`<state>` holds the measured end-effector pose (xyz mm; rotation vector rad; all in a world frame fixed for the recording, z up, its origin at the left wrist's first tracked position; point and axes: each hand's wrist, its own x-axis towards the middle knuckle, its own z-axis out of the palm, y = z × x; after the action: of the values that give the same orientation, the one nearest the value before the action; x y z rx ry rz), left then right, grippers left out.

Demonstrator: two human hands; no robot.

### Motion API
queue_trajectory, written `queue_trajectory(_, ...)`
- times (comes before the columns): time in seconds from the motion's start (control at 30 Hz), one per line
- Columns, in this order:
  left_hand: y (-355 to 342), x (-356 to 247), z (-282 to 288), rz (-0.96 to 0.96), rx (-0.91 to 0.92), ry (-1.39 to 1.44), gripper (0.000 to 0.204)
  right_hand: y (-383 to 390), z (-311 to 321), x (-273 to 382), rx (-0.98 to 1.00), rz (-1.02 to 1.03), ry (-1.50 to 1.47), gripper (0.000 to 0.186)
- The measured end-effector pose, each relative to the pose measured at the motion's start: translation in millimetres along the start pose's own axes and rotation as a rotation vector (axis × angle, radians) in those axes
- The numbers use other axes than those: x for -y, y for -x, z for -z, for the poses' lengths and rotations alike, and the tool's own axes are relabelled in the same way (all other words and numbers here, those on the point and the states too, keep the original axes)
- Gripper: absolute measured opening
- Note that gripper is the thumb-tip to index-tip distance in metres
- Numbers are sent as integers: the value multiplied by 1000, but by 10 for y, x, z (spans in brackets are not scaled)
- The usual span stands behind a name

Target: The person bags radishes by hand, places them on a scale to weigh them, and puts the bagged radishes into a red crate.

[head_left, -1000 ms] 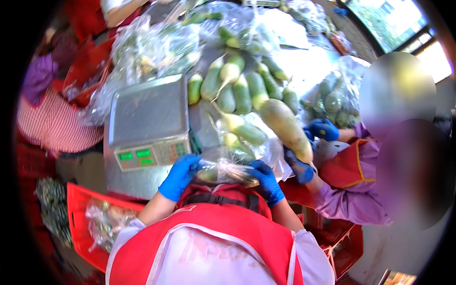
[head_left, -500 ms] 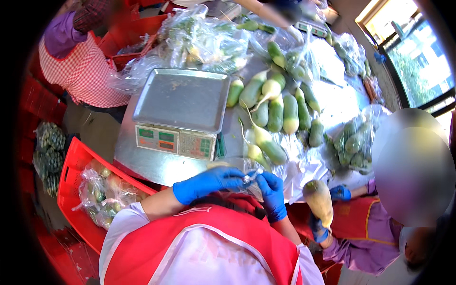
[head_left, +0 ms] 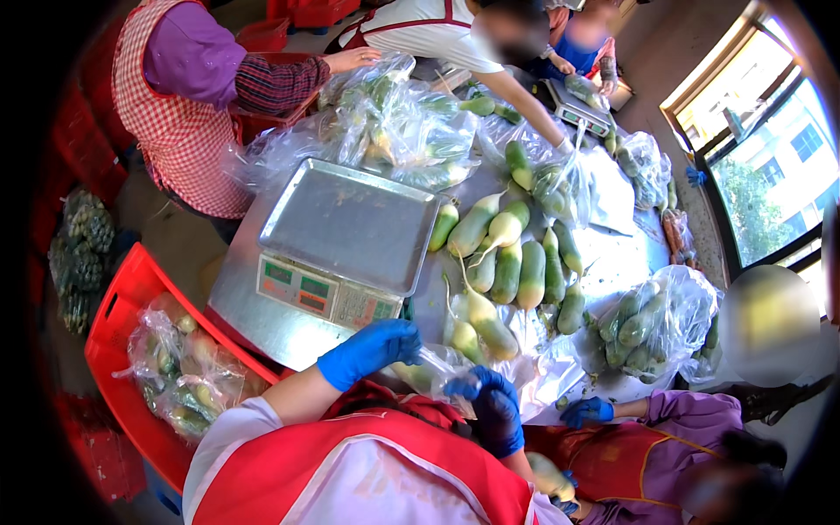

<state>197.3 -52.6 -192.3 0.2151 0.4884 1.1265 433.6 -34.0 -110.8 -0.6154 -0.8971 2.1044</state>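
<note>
In blue gloves, both my hands grip a clear plastic bag (head_left: 448,360) close to my apron. My left hand (head_left: 371,352) pinches one end, its fingers closed. My right hand (head_left: 492,408) is curled round the other end, slightly lower and nearer me. A pale green shape, apparently a radish (head_left: 415,376), shows through the plastic below my hands. Just beyond my left hand stands a weighing scale with a bare metal tray (head_left: 350,226). Green-and-white radishes (head_left: 530,275) lie in a cluster to its right, several with thin root tails.
A red crate (head_left: 131,302) holding bagged radishes (head_left: 188,376) stands at my left. More bagged produce (head_left: 385,131) is heaped behind the scale, and a full bag (head_left: 643,328) sits right. A co-worker's gloved hand (head_left: 586,411) is near my right side; other people work across the metal table (head_left: 262,324).
My hands have moved apart, stretching the bag between them. The co-worker at right has lowered a radish. A person at far left now reaches toward the bagged heap. The whole view has shifted.
</note>
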Motion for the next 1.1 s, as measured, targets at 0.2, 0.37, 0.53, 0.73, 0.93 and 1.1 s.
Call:
queue_trajectory(0.2, 543, -385, -196, -500, -199, -64, 21, -894, -357, 444, 149, 492, -167, 32)
queue_trajectory(0.37, 812, -219, 304, -535, -285, 95, 17, -2097, -275, 1043, 245, 478, -163, 25)
queue_trajectory(0.53, 968, -70, 300, -555, -394, 143, 16, -3227, -139, 1471, 103, 383, 94, 21)
queue_trajectory(0.73, 1085, 6, 310, -594, -481, 158, 15, -3805, 628, 1139, -174, 280, 139, 17)
queue_trajectory(0.93, 1155, 9, 322, -590, -549, 149, 14, -3354, 1264, 400, -321, 197, 175, 31)
queue_trajectory(1.1, 960, -6, 287, -434, -506, 9, 14, -2896, 1215, -16, -273, 333, 1050, 54)
